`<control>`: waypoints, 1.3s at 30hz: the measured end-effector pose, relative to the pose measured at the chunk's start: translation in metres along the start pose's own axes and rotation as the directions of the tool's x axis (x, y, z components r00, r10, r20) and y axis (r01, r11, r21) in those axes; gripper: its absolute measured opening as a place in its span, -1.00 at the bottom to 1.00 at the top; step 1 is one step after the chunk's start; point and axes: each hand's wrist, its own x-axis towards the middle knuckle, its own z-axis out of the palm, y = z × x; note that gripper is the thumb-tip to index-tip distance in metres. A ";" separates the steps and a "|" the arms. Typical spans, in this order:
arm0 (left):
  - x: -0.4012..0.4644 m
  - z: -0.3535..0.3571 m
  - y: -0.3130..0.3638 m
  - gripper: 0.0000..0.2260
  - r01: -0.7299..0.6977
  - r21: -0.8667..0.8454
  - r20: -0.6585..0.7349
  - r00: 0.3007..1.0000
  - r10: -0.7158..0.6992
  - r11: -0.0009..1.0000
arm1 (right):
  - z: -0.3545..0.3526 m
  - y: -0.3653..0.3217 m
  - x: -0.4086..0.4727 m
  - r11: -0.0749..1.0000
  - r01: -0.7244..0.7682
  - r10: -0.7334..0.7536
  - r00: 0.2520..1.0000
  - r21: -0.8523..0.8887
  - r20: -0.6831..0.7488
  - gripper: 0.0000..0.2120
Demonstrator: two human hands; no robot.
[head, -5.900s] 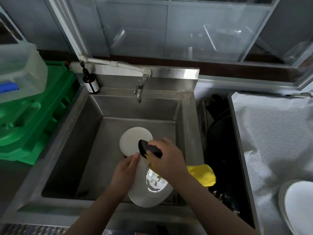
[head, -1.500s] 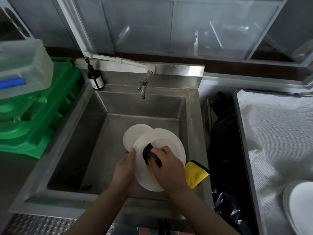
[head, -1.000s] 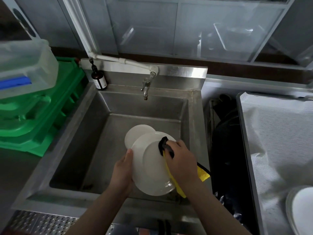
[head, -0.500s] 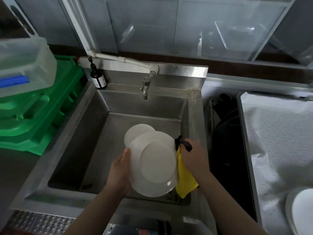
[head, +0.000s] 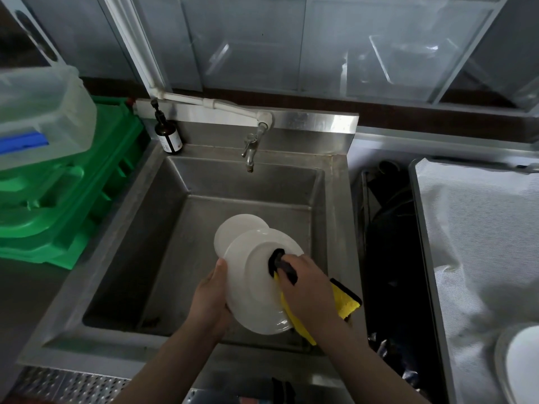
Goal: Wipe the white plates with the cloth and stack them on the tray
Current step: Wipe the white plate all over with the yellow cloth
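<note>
steel sink (head: 335, 199), white plate (head: 233, 231) (inside)

Item count — white plates: three visible — one held (head: 256, 287), one in the sink (head: 233, 231), one on the tray (head: 522, 363). Cloths: one (head: 344, 301). Hands: two. Bottles: one (head: 168, 135).

A commercial kitchen scullery: deep steel sink (head: 163, 228), wall tap (head: 250, 150), stacked green crates (head: 73, 199).
</note>
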 end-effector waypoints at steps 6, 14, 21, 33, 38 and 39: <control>0.004 -0.001 0.001 -0.65 0.012 -0.051 -0.008 1.000 -0.012 0.999 | 0.012 -0.008 -0.009 0.995 0.100 -0.100 0.993 -0.010 0.058 -0.77; 0.009 0.000 -0.003 -0.64 0.065 -0.076 -0.116 0.991 -0.073 0.995 | 0.016 -0.014 -0.025 0.970 0.242 -0.241 0.967 0.000 0.078 -0.78; 0.017 -0.006 -0.009 -0.57 0.110 -0.110 -0.188 0.974 -0.129 0.988 | 0.016 -0.018 -0.038 0.902 0.425 -0.409 0.898 -0.079 0.160 -0.81; 0.017 0.002 -0.008 -0.62 0.152 -0.087 -0.289 0.942 -0.171 0.985 | 0.023 -0.015 -0.048 0.831 0.541 -0.505 0.831 -0.128 0.232 -0.82; 0.017 0.002 -0.002 -0.62 0.091 -0.081 -0.233 0.966 -0.107 0.993 | 0.021 -0.018 -0.041 0.925 0.377 -0.367 0.919 -0.046 0.142 -0.77; 0.017 0.003 0.000 -0.63 0.080 -0.083 -0.219 0.971 -0.097 0.993 | 0.021 -0.018 -0.039 0.927 0.372 -0.364 0.923 -0.040 0.126 -0.77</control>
